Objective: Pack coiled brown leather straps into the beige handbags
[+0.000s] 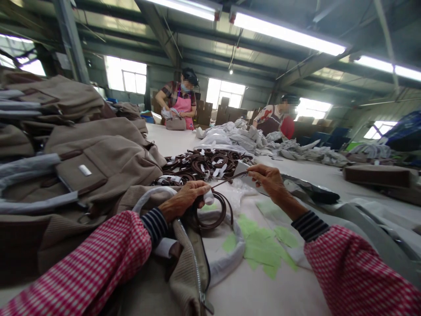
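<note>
Both hands drew out a brown strap (225, 208) above the tabletop (251, 292), towards its near edge.
The left hand (187, 197) had its fingers closed on the strap beside a white wrapping (208, 198), with the coiled part hanging below; the right hand (268, 179) pinched the strap further along, between thumb and fingers, so that the length between them ran nearly straight. Whether the coil touched the tabletop, I could not tell. Under the left forearm, by the near edge, lay an open taupe bag (186, 281) with a metal zip, and pieces of green paper (263, 245) were spread to its right. Further towards the far edge sat a heap of coiled straps (197, 166); other taupe bags (121, 158) were piled along the left. At the far edge a co-worker (184, 105) in a pink apron handled a small bag (176, 124).
</note>
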`<action>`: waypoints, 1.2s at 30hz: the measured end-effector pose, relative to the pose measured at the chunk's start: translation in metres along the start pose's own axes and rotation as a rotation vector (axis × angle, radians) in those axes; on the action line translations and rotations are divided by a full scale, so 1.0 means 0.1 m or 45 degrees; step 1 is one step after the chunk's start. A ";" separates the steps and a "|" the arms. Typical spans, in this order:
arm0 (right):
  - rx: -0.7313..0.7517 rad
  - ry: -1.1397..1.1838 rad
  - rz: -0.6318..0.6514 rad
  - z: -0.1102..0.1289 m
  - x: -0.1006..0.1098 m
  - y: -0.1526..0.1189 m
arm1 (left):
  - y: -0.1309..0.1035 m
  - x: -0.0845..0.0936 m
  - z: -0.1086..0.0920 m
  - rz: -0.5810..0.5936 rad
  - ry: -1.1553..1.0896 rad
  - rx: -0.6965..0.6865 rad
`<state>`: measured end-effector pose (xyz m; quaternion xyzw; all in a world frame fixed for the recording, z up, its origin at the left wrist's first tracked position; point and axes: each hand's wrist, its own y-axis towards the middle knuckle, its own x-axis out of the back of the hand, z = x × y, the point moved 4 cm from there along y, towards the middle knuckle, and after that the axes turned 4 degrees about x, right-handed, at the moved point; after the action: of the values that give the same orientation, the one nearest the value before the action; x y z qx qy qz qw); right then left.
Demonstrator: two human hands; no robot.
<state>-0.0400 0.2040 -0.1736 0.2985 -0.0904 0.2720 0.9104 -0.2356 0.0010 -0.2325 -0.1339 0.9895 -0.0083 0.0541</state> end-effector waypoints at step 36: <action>0.025 0.001 0.601 0.31 -0.90 -0.34 | 0.01 0.00 0.04 0.096 0.078 -0.066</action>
<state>-0.0970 0.1233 -0.1950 0.2778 -0.1547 0.4783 0.8186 -0.2358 0.0017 -0.2370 -0.0975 0.9949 0.0151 0.0205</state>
